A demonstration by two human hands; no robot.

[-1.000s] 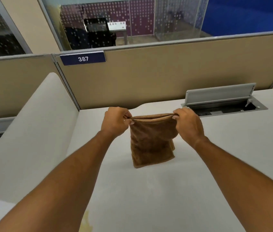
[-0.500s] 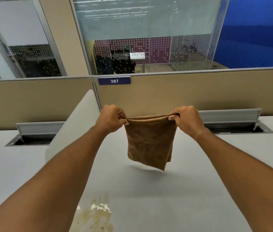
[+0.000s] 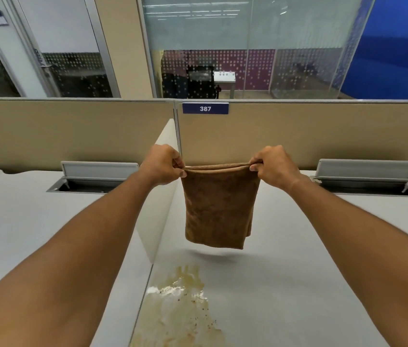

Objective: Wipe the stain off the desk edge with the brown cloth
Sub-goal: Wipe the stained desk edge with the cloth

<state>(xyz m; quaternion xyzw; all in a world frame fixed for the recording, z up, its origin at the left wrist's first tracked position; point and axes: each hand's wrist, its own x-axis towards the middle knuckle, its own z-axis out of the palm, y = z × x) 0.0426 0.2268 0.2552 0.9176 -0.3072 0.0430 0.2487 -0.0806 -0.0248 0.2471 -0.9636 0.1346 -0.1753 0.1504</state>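
Note:
The brown cloth (image 3: 219,207) hangs folded in the air above the white desk (image 3: 298,271), its lower edge clear of the surface with a shadow under it. My left hand (image 3: 164,164) pinches its top left corner and my right hand (image 3: 273,167) pinches its top right corner, holding the top edge taut. A yellowish stain (image 3: 178,309) with white patches and dark specks spreads along the desk's left edge, below the cloth and nearer to me.
A low white divider (image 3: 159,221) runs along the desk's left side to the beige partition (image 3: 298,136) with the "387" sign (image 3: 205,108). Open cable trays with raised grey lids sit at the back right (image 3: 367,180) and on the neighbouring desk (image 3: 92,179).
The view has tilted up and shifted left, showing more of the stain and the neighbouring desk. Both hands still hold the cloth, now lifted off the desk and hanging straighter.

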